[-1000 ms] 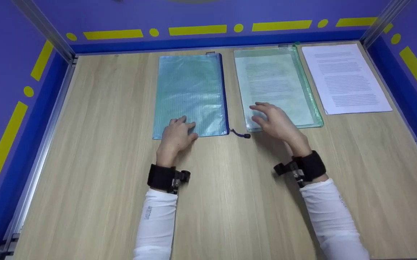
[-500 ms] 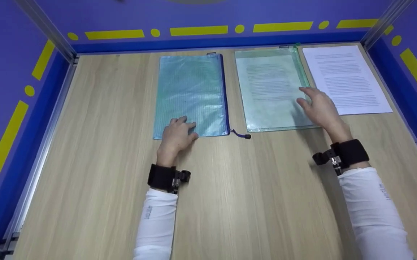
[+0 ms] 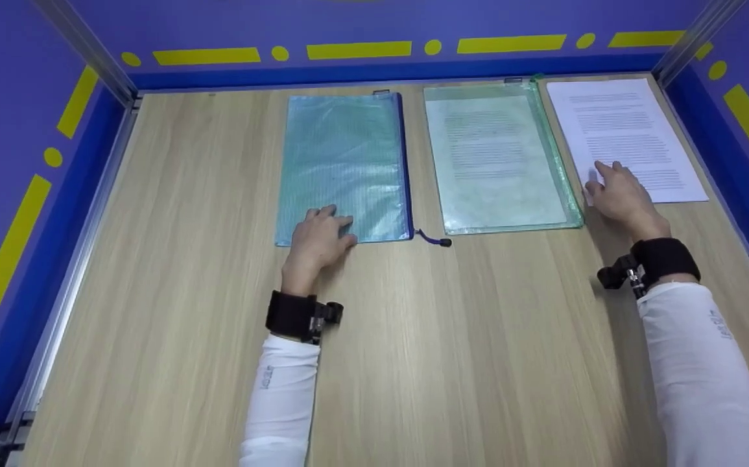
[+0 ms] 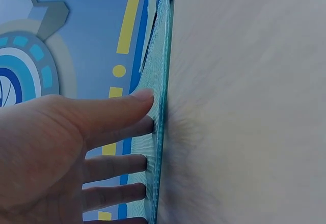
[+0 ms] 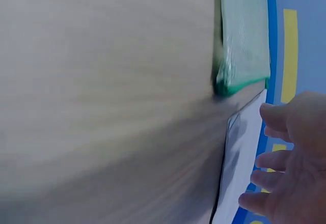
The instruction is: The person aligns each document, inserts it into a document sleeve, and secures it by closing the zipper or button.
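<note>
My left hand (image 3: 320,241) rests its fingertips on the near edge of a blue-green zip document pouch (image 3: 348,155) with a dark blue zipper side. In the left wrist view its fingers (image 4: 114,167) are spread and touch the pouch's surface (image 4: 153,71). Over the near left corner of a stack of printed paper (image 3: 614,123) hovers my right hand (image 3: 627,198), fingers loosely bent and holding nothing. The right wrist view has the fingers (image 5: 270,178) apart from the white paper (image 5: 247,132). Between the hands lies a green zip pouch (image 3: 491,155) with a printed sheet inside.
A dark zipper pull (image 3: 436,240) sticks out from the blue-green pouch's near right corner. The wooden table (image 3: 445,363) is bordered by purple-blue walls (image 3: 374,26) with yellow marks. Metal rails run along the left side.
My right hand has moved right, from above the green pouch to the near left corner of the paper stack. My left hand stays on the blue-green pouch.
</note>
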Available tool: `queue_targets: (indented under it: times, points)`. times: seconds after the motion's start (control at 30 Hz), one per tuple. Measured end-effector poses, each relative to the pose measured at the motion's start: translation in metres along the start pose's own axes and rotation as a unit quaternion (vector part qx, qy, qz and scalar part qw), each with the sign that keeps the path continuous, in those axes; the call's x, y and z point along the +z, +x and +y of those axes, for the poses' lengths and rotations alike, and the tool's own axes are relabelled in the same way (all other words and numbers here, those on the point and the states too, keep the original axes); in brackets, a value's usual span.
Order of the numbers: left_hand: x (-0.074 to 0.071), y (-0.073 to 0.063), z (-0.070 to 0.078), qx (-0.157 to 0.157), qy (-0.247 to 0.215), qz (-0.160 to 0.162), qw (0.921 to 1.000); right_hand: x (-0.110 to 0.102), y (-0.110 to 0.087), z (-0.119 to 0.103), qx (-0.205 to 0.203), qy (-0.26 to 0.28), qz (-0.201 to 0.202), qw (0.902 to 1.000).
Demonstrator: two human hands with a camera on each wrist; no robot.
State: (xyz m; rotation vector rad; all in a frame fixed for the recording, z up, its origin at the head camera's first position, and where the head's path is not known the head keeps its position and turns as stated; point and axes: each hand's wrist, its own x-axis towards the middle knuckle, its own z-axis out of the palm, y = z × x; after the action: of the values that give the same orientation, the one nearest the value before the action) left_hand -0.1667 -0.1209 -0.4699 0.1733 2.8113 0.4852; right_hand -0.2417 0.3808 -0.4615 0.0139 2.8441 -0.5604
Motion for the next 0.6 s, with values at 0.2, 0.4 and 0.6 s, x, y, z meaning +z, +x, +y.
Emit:
queue_targets:
  times: [0.2,0.4,0.6]
  points:
    - [0.0,0.0,0.0,0.003,0.005,0.002,1.0,-0.002,0.0,0.01,0.024,0.012,-0.063,0.9977]
    - [-0.001,0.0,-0.002,0.004,-0.002,0.002,1.0,-0.012,0.004,0.01,0.038,0.014,-0.086,0.9955]
    - [-0.003,0.0,-0.004,0.003,-0.012,-0.008,0.9999,-0.02,0.009,0.003,0.038,-0.011,-0.094,0.9948]
